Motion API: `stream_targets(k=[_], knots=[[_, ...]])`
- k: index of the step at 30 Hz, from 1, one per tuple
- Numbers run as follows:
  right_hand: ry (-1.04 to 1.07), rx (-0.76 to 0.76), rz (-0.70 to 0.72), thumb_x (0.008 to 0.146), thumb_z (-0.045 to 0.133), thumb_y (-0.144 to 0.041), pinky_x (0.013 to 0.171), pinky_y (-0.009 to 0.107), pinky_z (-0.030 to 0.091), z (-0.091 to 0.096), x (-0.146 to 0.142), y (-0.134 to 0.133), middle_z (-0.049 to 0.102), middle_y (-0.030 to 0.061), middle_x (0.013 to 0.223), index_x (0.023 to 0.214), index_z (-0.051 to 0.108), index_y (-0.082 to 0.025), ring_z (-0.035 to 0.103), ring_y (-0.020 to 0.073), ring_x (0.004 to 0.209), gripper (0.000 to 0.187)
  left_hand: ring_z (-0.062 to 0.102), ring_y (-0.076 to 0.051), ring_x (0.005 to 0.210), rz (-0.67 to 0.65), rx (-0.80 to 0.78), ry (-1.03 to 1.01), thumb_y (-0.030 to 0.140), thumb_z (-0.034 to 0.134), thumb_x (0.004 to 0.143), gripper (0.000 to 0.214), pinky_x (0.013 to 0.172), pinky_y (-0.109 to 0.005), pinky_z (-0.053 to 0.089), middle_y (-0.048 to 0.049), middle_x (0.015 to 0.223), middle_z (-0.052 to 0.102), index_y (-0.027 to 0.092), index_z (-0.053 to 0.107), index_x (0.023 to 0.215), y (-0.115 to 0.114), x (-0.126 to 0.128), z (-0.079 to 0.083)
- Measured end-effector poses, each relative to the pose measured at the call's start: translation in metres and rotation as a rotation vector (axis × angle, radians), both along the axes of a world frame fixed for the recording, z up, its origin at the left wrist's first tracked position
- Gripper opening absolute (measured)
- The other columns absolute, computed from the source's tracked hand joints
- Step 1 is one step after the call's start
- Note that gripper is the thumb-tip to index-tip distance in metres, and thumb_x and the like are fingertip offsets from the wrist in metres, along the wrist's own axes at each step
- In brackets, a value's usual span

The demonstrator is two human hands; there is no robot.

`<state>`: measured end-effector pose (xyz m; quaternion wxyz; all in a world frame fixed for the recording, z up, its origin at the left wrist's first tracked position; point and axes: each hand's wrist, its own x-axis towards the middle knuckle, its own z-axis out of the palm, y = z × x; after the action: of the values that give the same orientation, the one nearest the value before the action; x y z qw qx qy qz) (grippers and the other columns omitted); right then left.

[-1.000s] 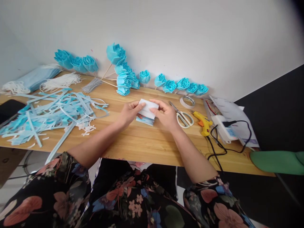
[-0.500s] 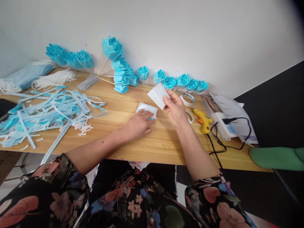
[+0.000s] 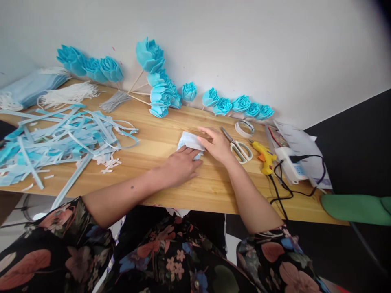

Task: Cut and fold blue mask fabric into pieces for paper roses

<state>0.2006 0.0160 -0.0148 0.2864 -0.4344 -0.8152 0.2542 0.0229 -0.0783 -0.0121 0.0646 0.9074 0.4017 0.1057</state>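
A small stack of folded light-blue and white mask-fabric pieces (image 3: 191,140) lies on the wooden table, a white piece on top. My left hand (image 3: 180,166) rests flat on its lower edge, fingers stretched out. At the right edge of the stack is my right hand (image 3: 218,146), thumb and fingers apart; its thumb tip meets the white piece. Just right of that hand lie scissors (image 3: 236,145) with pale handles.
Blue fabric flowers (image 3: 160,93) on sticks line the wall. Cut strips (image 3: 70,142) are heaped at left, near grey wires (image 3: 114,101) and stacked masks (image 3: 36,89). A tape roll (image 3: 244,128), yellow glue gun (image 3: 265,156), power strip (image 3: 290,165) and green chair part (image 3: 354,207) are at right.
My right hand has come down and left, laying the white piece it held on the stack. The scissors it covered now show. My left hand stays on the stack.
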Motion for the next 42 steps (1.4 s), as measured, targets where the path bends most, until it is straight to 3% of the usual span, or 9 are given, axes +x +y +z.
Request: stream_targets(k=[6,11,14,17,22,26,31,37,42], knots=[[-0.116,-0.062,0.081,0.083,0.070,-0.029,0.101,0.041,0.049,-0.002,-0.004,0.009,0.069,0.0091,0.129,0.135,0.062,-0.023,0.064,0.0261,0.117,0.053,0.056,-0.032,0.123,-0.009,-0.026,-0.117,0.031,0.058,0.092,0.025,0.107,-0.046,0.040,-0.0168,0.125,0.065,0.013,0.073,0.101,0.002,-0.001,0.003],[-0.349,0.002,0.071,0.082,0.069,-0.025,0.095,0.037,0.047,0.009,-0.009,0.011,0.071,0.0131,0.122,0.127,0.067,-0.018,0.065,0.0285,0.111,0.045,0.065,-0.027,0.086,0.332,-0.121,-0.473,0.041,0.043,0.099,0.042,0.086,-0.042,0.049,-0.0126,0.084,0.070,0.017,0.072,0.081,0.014,-0.013,0.019],[-0.436,-0.037,0.083,0.083,0.065,-0.029,0.075,0.029,0.045,0.020,-0.013,0.005,0.075,0.0083,0.100,0.111,0.072,-0.017,0.066,0.0229,0.088,0.031,0.063,-0.029,0.105,0.416,-0.055,-0.723,0.044,0.052,0.095,0.032,0.096,-0.043,0.046,-0.0122,0.109,0.070,0.019,0.070,0.106,0.025,-0.021,0.020],[-0.417,-0.104,0.103,0.082,0.062,-0.031,0.062,0.026,0.036,0.026,-0.018,-0.001,0.070,0.0012,0.077,0.093,0.072,-0.017,0.058,0.0165,0.069,0.020,0.056,-0.031,0.122,0.460,-0.130,-0.879,0.043,0.070,0.083,0.064,0.104,-0.046,0.043,-0.0159,0.139,0.057,0.019,0.051,0.139,0.036,-0.023,0.007],[-0.081,-0.156,-0.009,0.077,0.063,-0.036,0.066,0.028,0.042,0.022,-0.020,-0.010,0.069,0.0013,0.082,0.087,0.066,-0.018,0.059,0.0183,0.074,0.021,0.060,-0.031,0.117,0.459,-0.300,-1.046,0.035,0.087,0.063,0.103,0.102,-0.046,0.046,-0.0145,0.126,0.063,0.021,0.035,0.151,0.046,-0.023,-0.009],[0.279,-0.256,0.008,0.075,0.067,-0.040,0.077,0.031,0.050,0.016,-0.019,-0.013,0.072,0.0024,0.098,0.103,0.065,-0.020,0.064,0.0201,0.088,0.035,0.066,-0.023,0.097,0.434,-0.228,-1.168,0.024,0.075,0.076,0.081,0.093,-0.038,0.050,-0.0071,0.107,0.068,0.022,0.039,0.149,0.044,-0.027,-0.001],[0.518,-0.374,0.031,0.071,0.074,-0.039,0.088,0.036,0.053,0.009,-0.021,-0.016,0.075,0.0054,0.106,0.106,0.066,-0.019,0.068,0.0213,0.096,0.041,0.063,-0.021,0.102,0.365,-0.044,-1.089,0.021,0.072,0.078,0.062,0.098,-0.036,0.047,-0.0079,0.126,0.063,0.024,0.053,0.137,0.043,-0.030,0.005],[0.489,-0.437,0.043,0.070,0.078,-0.042,0.085,0.037,0.055,0.016,-0.022,-0.012,0.076,0.0065,0.107,0.103,0.071,-0.018,0.070,0.0232,0.096,0.042,0.065,-0.020,0.087,0.376,-0.252,-1.230,0.035,0.079,0.076,0.069,0.082,-0.031,0.052,-0.0041,0.096,0.068,0.026,0.052,0.139,0.043,-0.029,0.005],[0.302,-0.316,0.060,0.071,0.077,-0.044,0.078,0.037,0.054,0.045,-0.005,0.002,0.077,0.0040,0.093,0.097,0.074,-0.018,0.069,0.0227,0.085,0.037,0.066,-0.015,0.073,0.464,-0.354,-1.556,0.051,0.064,0.089,0.060,0.078,-0.029,0.053,-0.0021,0.086,0.067,0.026,0.045,0.141,0.048,-0.036,0.010]])
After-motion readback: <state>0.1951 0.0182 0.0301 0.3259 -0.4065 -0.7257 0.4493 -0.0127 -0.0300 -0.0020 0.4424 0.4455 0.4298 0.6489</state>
